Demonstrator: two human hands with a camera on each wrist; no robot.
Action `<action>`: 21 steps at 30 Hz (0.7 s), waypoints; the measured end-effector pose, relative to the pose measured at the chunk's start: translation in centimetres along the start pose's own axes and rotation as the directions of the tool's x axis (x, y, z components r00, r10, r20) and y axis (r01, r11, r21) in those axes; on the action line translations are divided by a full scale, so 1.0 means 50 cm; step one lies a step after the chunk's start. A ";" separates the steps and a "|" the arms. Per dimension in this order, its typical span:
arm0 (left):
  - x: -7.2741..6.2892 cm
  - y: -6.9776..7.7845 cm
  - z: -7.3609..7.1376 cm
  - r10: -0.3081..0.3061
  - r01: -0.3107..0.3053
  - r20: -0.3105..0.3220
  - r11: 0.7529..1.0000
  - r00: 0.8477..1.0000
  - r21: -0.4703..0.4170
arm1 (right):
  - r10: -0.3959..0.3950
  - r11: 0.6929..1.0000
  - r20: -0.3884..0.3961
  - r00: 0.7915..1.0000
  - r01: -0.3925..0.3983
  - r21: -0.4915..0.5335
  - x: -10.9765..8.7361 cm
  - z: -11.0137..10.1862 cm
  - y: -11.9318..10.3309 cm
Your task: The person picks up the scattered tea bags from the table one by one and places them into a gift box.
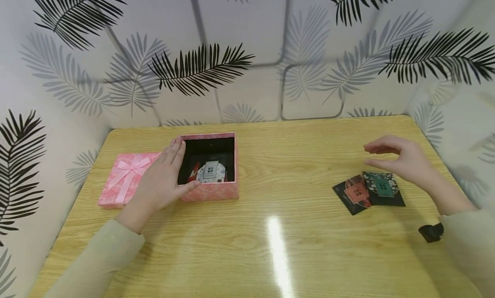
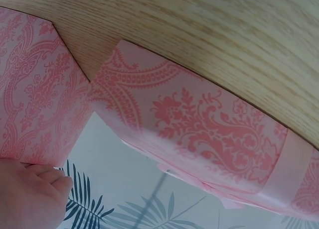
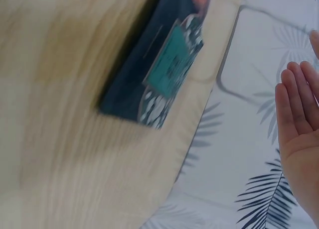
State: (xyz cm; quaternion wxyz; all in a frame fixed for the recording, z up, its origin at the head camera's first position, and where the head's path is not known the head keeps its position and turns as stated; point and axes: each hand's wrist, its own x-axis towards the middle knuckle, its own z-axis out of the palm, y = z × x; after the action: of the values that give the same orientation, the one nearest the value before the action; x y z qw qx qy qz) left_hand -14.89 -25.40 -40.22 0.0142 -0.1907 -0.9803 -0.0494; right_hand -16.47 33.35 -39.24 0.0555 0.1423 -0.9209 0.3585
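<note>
My left hand point(image 1: 164, 175) rests against the left side of an uncovered pink patterned box point(image 1: 210, 192), fingers extended along the rim and thumb at the front edge. Inside its black interior lie a white-and-blue packet point(image 1: 211, 171) with a pale label and a red packet point(image 1: 194, 172). On the right, my right hand point(image 1: 404, 158) hovers with fingers and thumb spread apart, nothing between them. Just below it, a black floral packet with a green label point(image 1: 383, 187) lies beside a dark packet with a red label point(image 1: 355, 193).
The pink lid point(image 1: 129, 177) with a ribbon bow lies left of the box, partly behind my left hand. A small black object point(image 1: 431, 232) sits by the right sleeve. Behind the wooden table point(image 1: 286, 160) hangs a leaf-patterned backdrop point(image 1: 251, 92).
</note>
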 end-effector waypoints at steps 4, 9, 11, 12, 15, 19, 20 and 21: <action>0.000 -0.001 -0.002 0.003 -0.003 -0.002 1.000 1.000 0.003 | 0.030 1.000 0.017 0.999 -0.030 0.005 -0.015 -0.013 0.025; -0.001 -0.001 0.000 0.004 -0.004 -0.001 1.000 1.000 0.000 | 0.065 0.998 0.042 0.997 -0.065 -0.022 -0.033 -0.021 0.052; -0.001 0.000 0.001 0.003 -0.003 0.001 1.000 1.000 0.000 | 0.074 0.997 0.055 0.996 -0.072 -0.035 -0.040 -0.024 0.062; -0.001 0.000 0.001 0.003 -0.003 0.001 1.000 1.000 0.000 | 0.078 0.996 0.063 0.995 -0.076 -0.041 -0.043 -0.025 0.067; -0.001 0.000 0.002 0.002 -0.002 0.001 1.000 1.000 -0.003 | 0.102 0.993 0.079 0.992 -0.096 -0.075 -0.051 -0.025 0.082; -0.001 -0.001 0.001 0.004 -0.004 -0.004 1.000 1.000 -0.008 | 0.135 0.983 0.106 0.985 -0.120 -0.136 -0.059 -0.023 0.098; -0.001 -0.002 0.001 0.005 -0.005 -0.005 1.000 1.000 -0.007 | 0.140 0.982 0.114 0.984 -0.123 -0.146 -0.061 -0.022 0.101; -0.001 -0.002 0.000 0.006 -0.006 -0.006 1.000 1.000 -0.004 | 0.139 0.981 0.121 0.983 -0.120 -0.154 -0.063 -0.022 0.104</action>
State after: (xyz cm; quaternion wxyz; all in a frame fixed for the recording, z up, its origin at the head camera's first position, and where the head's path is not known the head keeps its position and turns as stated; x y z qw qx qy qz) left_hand -14.88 -25.51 -40.24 0.0167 -0.1936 -0.9796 -0.0520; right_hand -15.03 38.46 -42.45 -0.0185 0.1007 -0.9537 0.2827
